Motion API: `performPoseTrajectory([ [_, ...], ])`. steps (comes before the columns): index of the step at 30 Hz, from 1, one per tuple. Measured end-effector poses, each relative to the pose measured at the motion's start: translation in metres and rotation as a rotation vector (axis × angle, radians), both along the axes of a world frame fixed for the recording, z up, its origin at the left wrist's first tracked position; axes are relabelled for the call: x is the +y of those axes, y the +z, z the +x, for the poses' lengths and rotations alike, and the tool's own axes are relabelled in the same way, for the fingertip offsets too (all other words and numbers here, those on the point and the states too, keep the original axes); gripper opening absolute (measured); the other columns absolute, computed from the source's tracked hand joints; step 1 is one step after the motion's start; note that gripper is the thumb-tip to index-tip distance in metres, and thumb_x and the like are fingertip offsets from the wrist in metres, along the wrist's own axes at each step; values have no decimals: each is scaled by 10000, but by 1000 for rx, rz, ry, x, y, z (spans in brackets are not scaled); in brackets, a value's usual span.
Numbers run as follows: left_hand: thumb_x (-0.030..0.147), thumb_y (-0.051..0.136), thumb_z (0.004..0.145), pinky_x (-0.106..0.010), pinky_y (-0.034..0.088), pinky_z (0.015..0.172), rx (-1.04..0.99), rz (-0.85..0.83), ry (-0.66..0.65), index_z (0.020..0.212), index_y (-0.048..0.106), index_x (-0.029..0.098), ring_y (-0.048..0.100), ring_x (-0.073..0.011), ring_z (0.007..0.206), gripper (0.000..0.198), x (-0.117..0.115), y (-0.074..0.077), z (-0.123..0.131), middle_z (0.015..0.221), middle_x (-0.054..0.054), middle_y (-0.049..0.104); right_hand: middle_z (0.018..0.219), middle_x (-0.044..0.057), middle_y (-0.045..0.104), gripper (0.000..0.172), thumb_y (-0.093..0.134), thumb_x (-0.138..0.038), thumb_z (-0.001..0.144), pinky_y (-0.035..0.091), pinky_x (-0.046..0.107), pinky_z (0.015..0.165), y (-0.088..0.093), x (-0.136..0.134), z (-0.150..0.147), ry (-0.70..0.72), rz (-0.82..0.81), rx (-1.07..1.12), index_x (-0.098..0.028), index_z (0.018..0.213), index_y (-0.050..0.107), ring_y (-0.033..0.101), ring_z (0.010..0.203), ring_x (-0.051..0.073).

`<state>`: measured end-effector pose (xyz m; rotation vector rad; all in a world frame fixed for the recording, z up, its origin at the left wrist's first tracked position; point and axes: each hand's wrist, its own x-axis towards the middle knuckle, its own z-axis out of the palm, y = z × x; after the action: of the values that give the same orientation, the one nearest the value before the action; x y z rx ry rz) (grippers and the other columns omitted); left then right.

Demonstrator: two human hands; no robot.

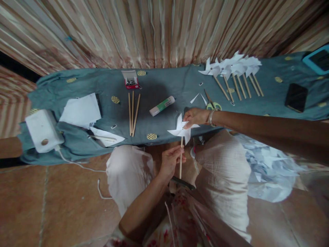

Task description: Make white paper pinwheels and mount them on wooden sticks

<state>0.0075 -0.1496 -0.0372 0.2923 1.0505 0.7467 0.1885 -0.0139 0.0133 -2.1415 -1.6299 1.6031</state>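
Observation:
My left hand (171, 158) grips the wooden stick (181, 164) of a white paper pinwheel (181, 130), held upright over my knees at the near edge of the blue cloth (159, 85). My right hand (195, 117) pinches the pinwheel's paper head from the right; a bangle sits on that wrist. Three loose sticks (133, 112) lie on the cloth to the left. A glue stick (162, 105) lies just beyond the pinwheel.
Several finished pinwheels (232, 67) lie at the far right. Green-handled scissors (212, 103), a red box of pins (131, 81), paper sheets (81, 110), a white box (42, 130) and a black phone (296, 97) rest on the cloth. Paper scraps (267, 168) pile on the floor.

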Motion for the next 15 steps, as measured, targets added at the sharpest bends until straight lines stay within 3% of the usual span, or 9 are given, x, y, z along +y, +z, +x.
performPoseTrajectory([
  [9, 400, 909, 486, -193, 418, 416, 46, 30, 2, 800, 797, 131, 540, -62, 417, 428, 4, 3, -6, 643, -7, 663, 780, 17, 731, 340, 923, -248, 516, 555, 292, 791, -3, 1, 2, 36, 9, -14, -166, 752, 692, 696, 838, 210],
  [15, 438, 900, 487, -176, 329, 369, 83, 42, 30, 781, 789, 125, 486, -42, 382, 444, 9, 4, -9, 651, -13, 661, 727, 12, 717, 263, 875, -165, 566, 580, 291, 726, 1, 1, -4, 34, 28, -48, -144, 762, 700, 697, 758, 189],
])
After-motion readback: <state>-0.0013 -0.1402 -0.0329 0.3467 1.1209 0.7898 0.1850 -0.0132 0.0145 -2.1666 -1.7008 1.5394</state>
